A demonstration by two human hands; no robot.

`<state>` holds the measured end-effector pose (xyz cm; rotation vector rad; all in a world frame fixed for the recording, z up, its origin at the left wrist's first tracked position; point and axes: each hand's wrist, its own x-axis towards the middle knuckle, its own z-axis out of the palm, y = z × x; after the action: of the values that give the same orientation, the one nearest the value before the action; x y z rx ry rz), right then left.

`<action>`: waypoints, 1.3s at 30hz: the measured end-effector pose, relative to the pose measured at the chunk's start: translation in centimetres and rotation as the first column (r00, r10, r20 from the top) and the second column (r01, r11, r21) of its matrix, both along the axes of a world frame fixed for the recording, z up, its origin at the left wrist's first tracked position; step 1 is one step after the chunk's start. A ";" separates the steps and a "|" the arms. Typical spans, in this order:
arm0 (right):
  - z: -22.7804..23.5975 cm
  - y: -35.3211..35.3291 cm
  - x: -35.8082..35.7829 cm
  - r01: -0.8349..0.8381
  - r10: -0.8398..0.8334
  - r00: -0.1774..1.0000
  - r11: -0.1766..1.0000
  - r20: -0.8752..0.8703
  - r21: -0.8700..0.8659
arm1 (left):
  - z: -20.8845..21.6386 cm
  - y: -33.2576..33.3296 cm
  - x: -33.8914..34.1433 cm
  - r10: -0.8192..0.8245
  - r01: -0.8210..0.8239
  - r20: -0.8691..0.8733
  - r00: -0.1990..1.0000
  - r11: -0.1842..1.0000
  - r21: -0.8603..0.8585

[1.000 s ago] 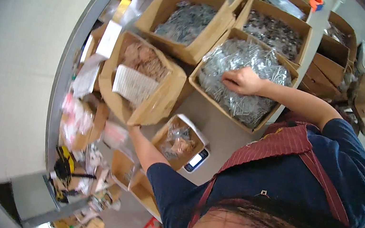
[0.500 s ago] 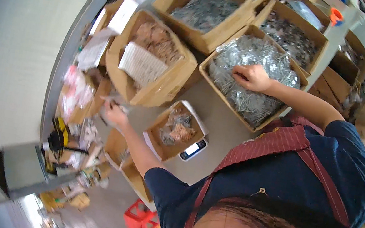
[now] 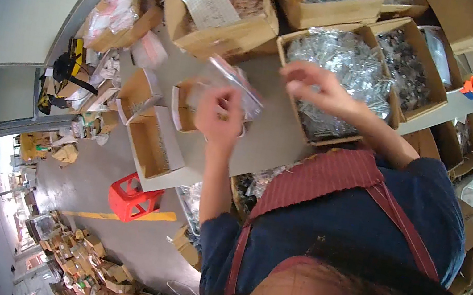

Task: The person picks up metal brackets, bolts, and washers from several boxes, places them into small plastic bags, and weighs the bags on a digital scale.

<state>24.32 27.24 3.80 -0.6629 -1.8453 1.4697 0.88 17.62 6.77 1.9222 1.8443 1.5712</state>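
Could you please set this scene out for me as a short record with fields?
Left hand: blurred, appears to hold a clear plastic bag; left hand, clear plastic bag
Right hand: fingers bent at the left side of a box of silvery pieces; grip unclear; right hand, box of silvery pieces
Beyond the left hand: box of brownish pieces, with a paper sheet in it
Left of the left hand: small open box
Floor: red stool
Clothing: dark blue top, striped red apron
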 end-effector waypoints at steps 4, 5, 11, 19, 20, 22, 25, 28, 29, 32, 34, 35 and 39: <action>3.2 -1.7 0.3 -0.149 0.133 0.986 0.973 0.098 0.177 | -1.1 -3.0 7.3 -0.034 0.028 -0.058 0.998 0.995 -0.099; 2.8 -1.7 0.6 -0.119 0.074 0.985 0.946 0.159 0.301 | -1.0 -3.5 8.2 -0.023 0.021 -0.013 1.000 0.992 -0.125; 1.9 -3.0 4.2 -0.271 0.264 0.962 0.948 0.065 0.168 | 1.8 -4.5 11.2 0.128 -0.114 0.131 0.983 0.988 -0.108; 2.2 -3.1 8.0 -0.618 0.638 0.764 0.766 0.094 -0.173 | 1.4 -6.6 14.4 0.093 -0.081 0.024 0.995 0.949 -0.303; 2.2 -3.1 8.3 -0.617 0.634 0.764 0.772 0.115 -0.153 | 1.3 -6.8 14.9 0.214 -0.227 -0.078 0.974 0.941 -0.251; 1.1 -3.0 8.5 -0.606 0.606 0.782 0.794 0.150 -0.050 | 2.1 -7.4 16.0 0.447 -0.491 -0.241 0.861 0.854 -0.172; 1.1 -3.5 9.0 -0.571 0.553 0.814 0.818 0.176 0.072 | 4.0 -9.4 18.7 0.521 -0.515 -0.115 0.846 0.741 -0.431; 1.3 -4.6 9.1 -0.591 0.583 0.806 0.802 0.105 0.084 | 3.2 -10.8 19.8 0.374 -0.259 0.081 0.924 0.767 -0.587; 1.3 -5.1 9.1 -0.615 0.614 0.788 0.784 0.040 0.081 | 3.0 -11.1 20.2 0.295 -0.077 0.224 0.929 0.746 -0.662; 1.6 -6.1 9.9 -0.676 0.661 0.737 0.725 -0.143 -0.132 | 2.4 -11.4 21.6 0.309 -0.029 0.317 0.897 0.756 -0.654; 1.8 -5.9 10.5 -0.721 0.713 0.688 0.654 -0.131 -0.230 | 2.9 -11.8 22.3 0.308 0.063 0.444 0.841 0.759 -0.648; 2.0 -5.7 10.8 -0.752 0.762 0.636 0.576 -0.123 -0.321 | 2.4 -12.3 22.3 0.311 0.065 0.445 0.840 0.757 -0.651; 2.5 -5.9 11.4 -0.811 0.790 0.517 0.329 -0.329 -0.484 | 1.2 -14.0 23.5 0.321 0.102 0.620 0.716 0.830 -0.548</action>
<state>35.67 21.33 6.35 0.1511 -1.7189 2.7851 24.34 3.65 7.99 0.8008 1.7794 1.2982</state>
